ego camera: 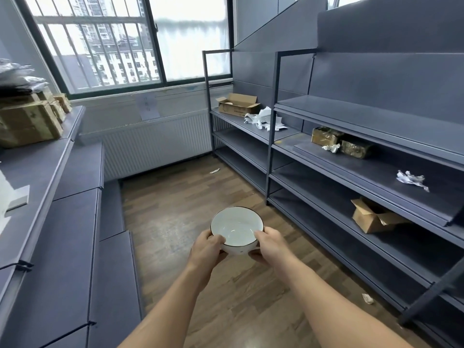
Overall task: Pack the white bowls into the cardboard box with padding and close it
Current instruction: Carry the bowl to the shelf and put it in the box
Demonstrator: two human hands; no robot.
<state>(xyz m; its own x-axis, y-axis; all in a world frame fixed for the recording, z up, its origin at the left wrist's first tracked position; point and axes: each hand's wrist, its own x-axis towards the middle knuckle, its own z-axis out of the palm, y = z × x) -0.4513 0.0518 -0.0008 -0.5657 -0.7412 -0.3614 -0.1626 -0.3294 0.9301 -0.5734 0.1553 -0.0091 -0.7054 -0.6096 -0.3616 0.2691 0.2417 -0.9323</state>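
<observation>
Holding bowl (237, 228) upright over floor (175, 217), mid-aisle, w/ both hands. Pinching near-left rim w/ left hand (207, 249), thumb on rim, fingers curled under. Pinching near-right rim w/ right hand (270, 243), same way. Standing btwn L shelves (70, 222) and R shelves (376, 169), facing window (100, 46) and radiator (155, 144) at aisle end. Spotting far box (237, 105), flaps open, on R shelves by window, crumpled paper (265, 119) just beside it. Spotting near box (371, 217), open and tilted, lower on R shelves, well apart from bowl. Noting wad (411, 179) and two wrapped packs (326, 136) one level above near box. Noting taped cartons (27, 124) atop L shelves. Noting paper scraps (214, 171) lying on floor, one ahead, one to R of arms.
</observation>
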